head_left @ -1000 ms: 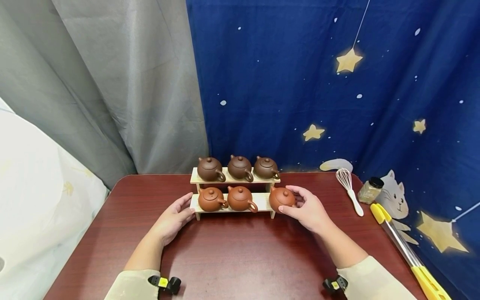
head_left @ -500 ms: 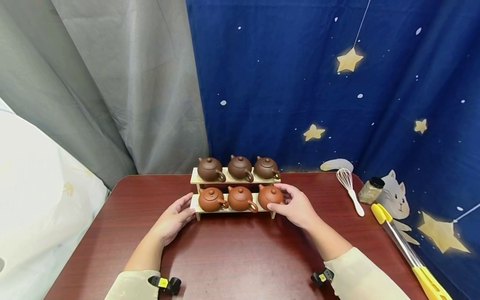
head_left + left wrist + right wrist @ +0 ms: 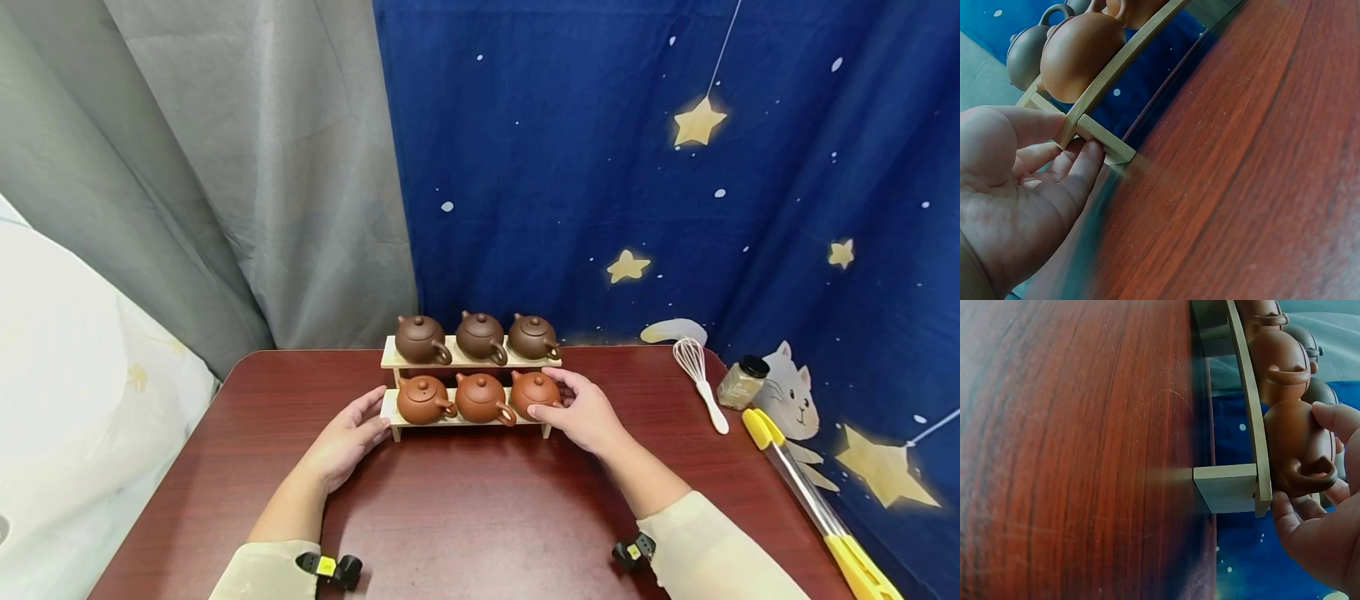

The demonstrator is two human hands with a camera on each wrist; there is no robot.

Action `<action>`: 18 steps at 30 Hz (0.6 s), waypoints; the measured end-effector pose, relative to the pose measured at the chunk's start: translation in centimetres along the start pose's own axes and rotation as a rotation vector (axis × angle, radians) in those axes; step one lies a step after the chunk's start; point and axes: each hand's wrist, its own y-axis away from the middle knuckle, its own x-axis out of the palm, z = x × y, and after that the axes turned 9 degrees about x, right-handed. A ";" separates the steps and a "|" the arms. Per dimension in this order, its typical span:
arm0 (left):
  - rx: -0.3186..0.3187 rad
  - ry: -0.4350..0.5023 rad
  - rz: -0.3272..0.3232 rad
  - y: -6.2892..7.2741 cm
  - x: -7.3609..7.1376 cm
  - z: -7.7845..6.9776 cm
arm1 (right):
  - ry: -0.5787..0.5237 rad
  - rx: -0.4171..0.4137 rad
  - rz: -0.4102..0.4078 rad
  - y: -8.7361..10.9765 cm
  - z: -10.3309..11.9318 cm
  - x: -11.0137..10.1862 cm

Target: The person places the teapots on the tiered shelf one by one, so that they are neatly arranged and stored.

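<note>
My right hand (image 3: 587, 414) holds the rightmost reddish-brown teapot (image 3: 534, 392) on the lower step of a two-step wooden rack (image 3: 450, 419). In the right wrist view the thumb presses this teapot's (image 3: 1297, 437) upper side, and the other fingers lie near its handle and base. At the opposite end, my left hand (image 3: 347, 437) pinches the lower step's edge, thumb above and fingers by the leg (image 3: 1107, 139). Two more reddish-brown teapots, the left one (image 3: 422, 400) and the middle one (image 3: 481, 397), share that step. Three dark brown teapots (image 3: 480, 335) line the upper step.
The rack stands near the back of the dark red table (image 3: 465, 517), before a blue star-print curtain (image 3: 540, 167). On the right lie a white-handled whisk (image 3: 701, 383), a black-lidded jar (image 3: 742, 382) and yellow-tipped tongs (image 3: 806, 483).
My right hand has moved left with its teapot, from the lower step's right end to close beside the middle teapot. The left hand has stayed at the rack's end.
</note>
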 end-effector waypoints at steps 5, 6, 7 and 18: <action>-0.005 0.000 -0.004 0.1 -0.1 0.1 | 0.004 0.003 -0.001 0.1 0.1 0.0; -0.006 0.001 -0.004 0.1 -0.1 0.1 | 0.008 0.000 -0.003 0.1 0.1 0.0; -0.007 0.003 -0.004 0.1 -0.1 0.1 | 0.012 -0.004 -0.004 0.2 0.1 -0.1; -0.019 -0.047 -0.056 0.4 0.5 -0.7 | 0.029 -0.066 -0.045 1.5 0.4 -2.2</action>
